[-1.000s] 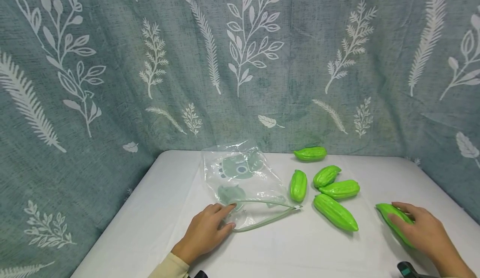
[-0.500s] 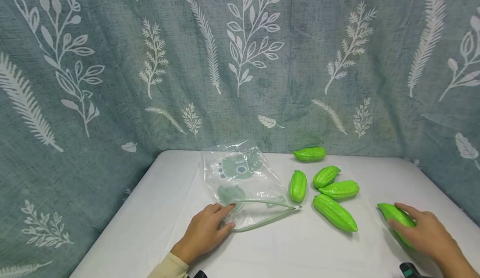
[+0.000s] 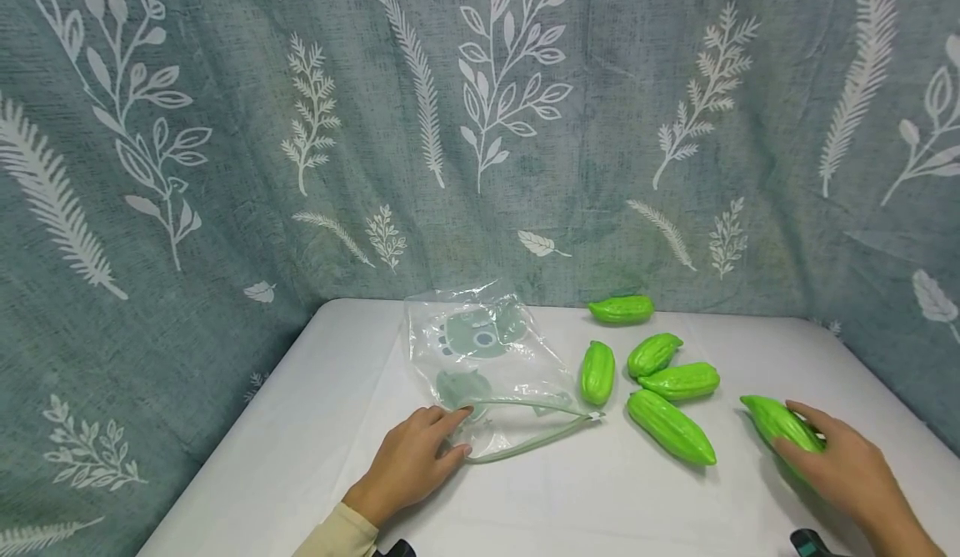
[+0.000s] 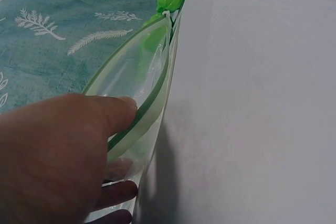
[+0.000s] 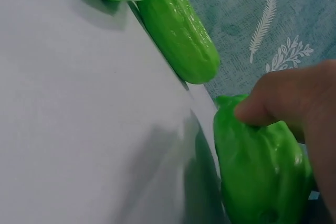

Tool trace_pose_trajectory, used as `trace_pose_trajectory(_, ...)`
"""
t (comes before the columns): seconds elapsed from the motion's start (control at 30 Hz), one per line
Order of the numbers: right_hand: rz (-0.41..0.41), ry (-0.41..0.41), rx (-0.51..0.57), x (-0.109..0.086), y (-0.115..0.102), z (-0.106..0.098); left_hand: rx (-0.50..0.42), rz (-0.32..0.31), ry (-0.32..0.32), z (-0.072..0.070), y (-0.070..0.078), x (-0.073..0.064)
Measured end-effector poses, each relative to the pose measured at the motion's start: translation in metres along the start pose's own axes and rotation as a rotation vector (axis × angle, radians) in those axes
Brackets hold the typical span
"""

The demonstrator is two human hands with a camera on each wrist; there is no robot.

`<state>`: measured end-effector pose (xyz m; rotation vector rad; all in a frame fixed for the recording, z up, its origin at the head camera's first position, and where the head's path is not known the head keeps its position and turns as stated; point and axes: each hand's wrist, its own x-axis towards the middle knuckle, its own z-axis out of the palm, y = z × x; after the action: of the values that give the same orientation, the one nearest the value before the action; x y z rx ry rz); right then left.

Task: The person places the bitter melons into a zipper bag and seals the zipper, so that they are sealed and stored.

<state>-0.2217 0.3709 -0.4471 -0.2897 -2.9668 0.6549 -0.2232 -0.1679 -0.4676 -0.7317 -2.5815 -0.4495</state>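
My left hand (image 3: 414, 461) holds one end of the mouth of a clear plastic zip bag (image 3: 480, 373) printed with pale green animal figures. In the left wrist view the thumb lies on the bag's green zip edge (image 4: 152, 100), and the mouth gapes. On the right, my right hand (image 3: 851, 461) grips a bright green, ridged bitter melon (image 3: 780, 424), thumb on the near side and fingers over the far side. The right wrist view shows the thumb pressed on this melon (image 5: 257, 166), with a shadow on the table beside it; the other fingers are mostly hidden.
Several more bitter melons lie between bag and right hand, the nearest melon (image 3: 671, 426) slanting toward the front. One melon (image 3: 621, 309) is at the back edge; another melon (image 3: 597, 373) lies right by the bag. A leaf-patterned curtain (image 3: 480, 123) surrounds the white table (image 3: 555, 507).
My right hand has shifted slightly to the left with the bitter melon in its grip. My left hand and the bag have stayed in place.
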Motion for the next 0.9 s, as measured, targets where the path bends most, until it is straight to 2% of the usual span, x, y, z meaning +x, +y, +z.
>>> trace_pose_trajectory(0.23,-0.017,0.090,0.005,-0.001,-0.005,0.004,0.002,-0.001,0.004,0.000,0.000,0.000)
trace_pose_trajectory(0.57,-0.057,0.105,0.039,-0.001,-0.010,0.007,-0.003,0.014,0.013,0.001,-0.001,0.000)
trace_pose_trajectory(0.77,-0.050,0.149,0.086,0.000,-0.012,0.013,0.002,0.005,0.005,0.002,-0.002,0.000)
trace_pose_trajectory(0.9,-0.070,0.145,0.117,0.000,-0.013,0.014,0.001,-0.002,-0.004,0.001,-0.002,0.000)
